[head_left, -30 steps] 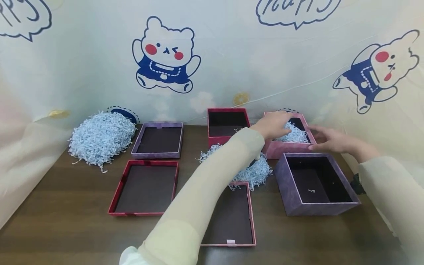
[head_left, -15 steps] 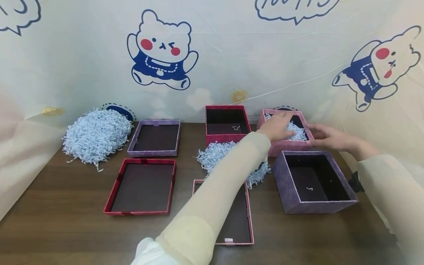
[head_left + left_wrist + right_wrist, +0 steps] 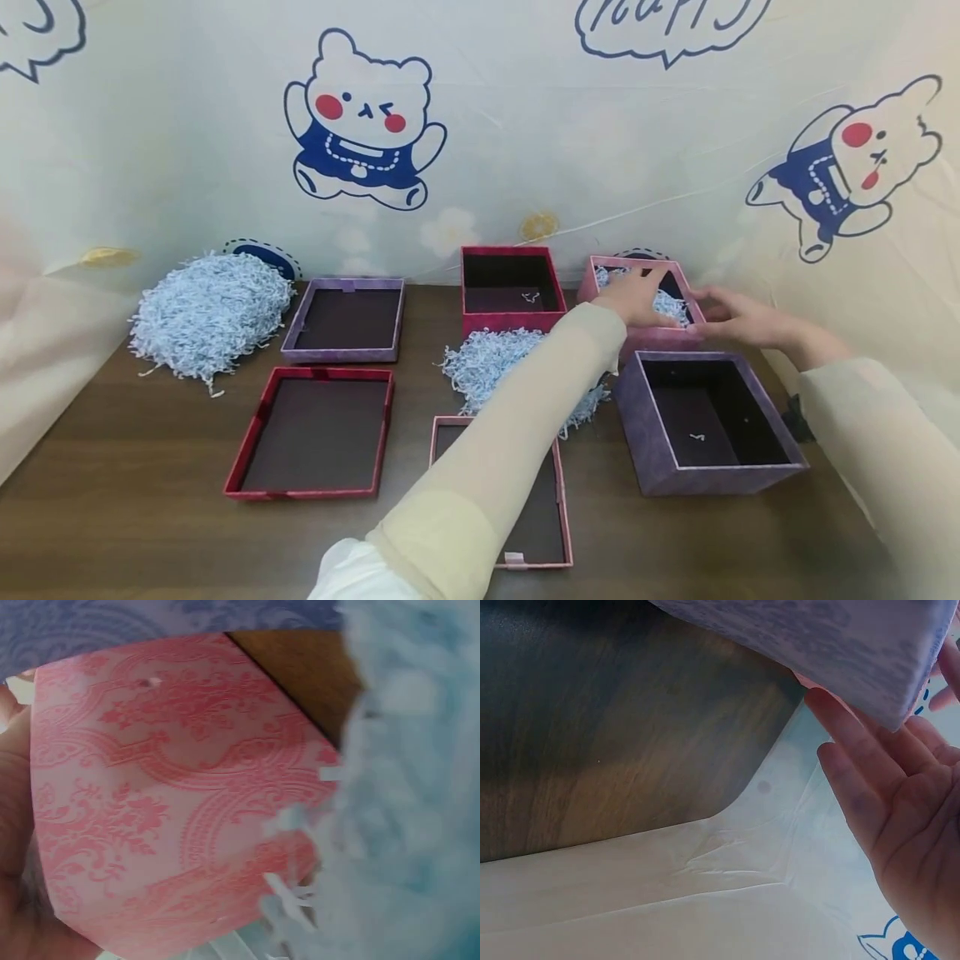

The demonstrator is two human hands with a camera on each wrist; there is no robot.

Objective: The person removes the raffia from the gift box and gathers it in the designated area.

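My left hand (image 3: 637, 298) reaches into the pink box (image 3: 660, 337) at the back right, fingers and thumb spread over the blue shredded paper (image 3: 671, 308) inside. Its fingertips are partly hidden within the box. At the box's right side my right hand (image 3: 750, 321) rests against the wall, thumb near the front corner. The right wrist view shows the fingers of this right hand (image 3: 892, 776) extended and slightly apart, beside the purple box (image 3: 855, 652). Up close, the left wrist view shows the patterned pink wall of the box (image 3: 172, 780) and blurred paper shreds (image 3: 412, 795).
The purple box (image 3: 633, 442) stands in front, a few shreds inside. A red box (image 3: 513, 320) is left of the pink one. Shredded paper piles lie mid-table (image 3: 487, 362) and far left (image 3: 210, 312). Lids: purple (image 3: 345, 321), red (image 3: 315, 433), pink (image 3: 543, 517), partly behind my left sleeve.
My left hand has shifted slightly right and nearer within the pink box, over the shredded paper. My right hand stays at the box's right side. The head view has shifted slightly.
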